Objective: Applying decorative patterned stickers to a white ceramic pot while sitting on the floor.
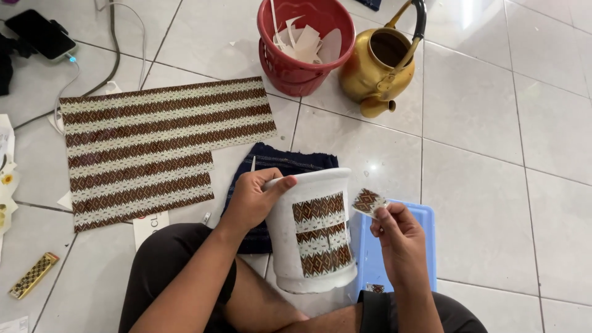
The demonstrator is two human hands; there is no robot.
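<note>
Your left hand (253, 200) grips the rim of a white pot (314, 231), thumb hooked over the top edge and fingers closed on the wall. The pot rests tilted between your knees, just above the floor, its mouth toward you. It is matte white, with three patterned patches in brown and cream diamonds stacked down its side. Your right hand (399, 237) pinches a small patterned piece (368, 201) between thumb and fingertips, just beside the pot's upper right edge and not touching it. A large patterned sheet (148, 145) lies flat on the tiled floor (493, 123) to your left. A blue tray (425, 222) sits under your right hand, a dark cloth (277, 163) behind the pot.
</note>
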